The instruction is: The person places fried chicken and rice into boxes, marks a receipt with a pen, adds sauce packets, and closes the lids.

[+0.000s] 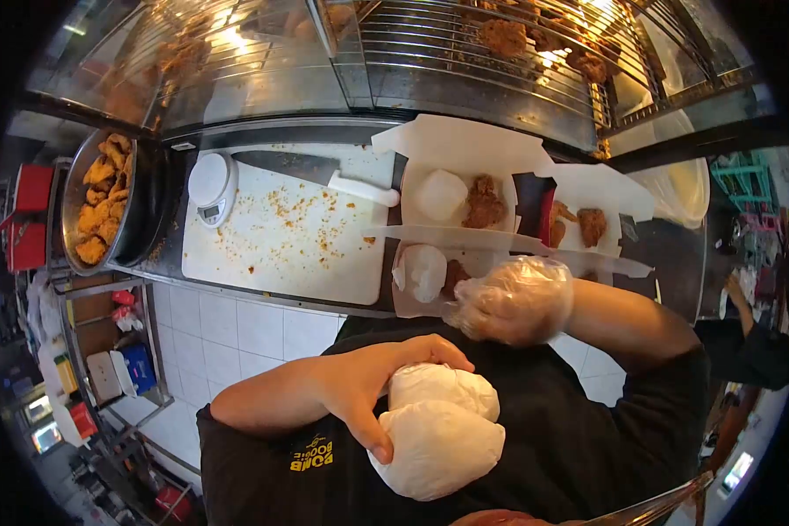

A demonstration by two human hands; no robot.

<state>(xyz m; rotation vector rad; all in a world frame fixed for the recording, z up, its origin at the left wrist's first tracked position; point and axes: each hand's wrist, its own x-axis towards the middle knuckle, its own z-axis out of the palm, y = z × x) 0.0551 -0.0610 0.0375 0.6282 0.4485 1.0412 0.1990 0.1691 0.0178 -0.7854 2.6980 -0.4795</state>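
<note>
My left hand (359, 386) is closed around two white wrapped bundles (443, 447), held against the dark shirt. In a clear plastic glove, my right hand (517, 300) is curled over the front paper box (408, 304). A brown fried chicken piece (454, 275) shows right beside its fingertips; the glove and fingers hide what is in them. In that same box lies a white wrapped bundle (422, 272). The box behind holds another white bundle (441, 195) and a fried chicken piece (484, 202).
A knife (307, 168) and a small white scale (212, 188) rest on the crumb-strewn cutting board (280, 254). At left stands a metal bowl (78, 210) of fried chicken. Wire racks (430, 44) stand behind the counter. Another person's sleeve (754, 355) shows at right.
</note>
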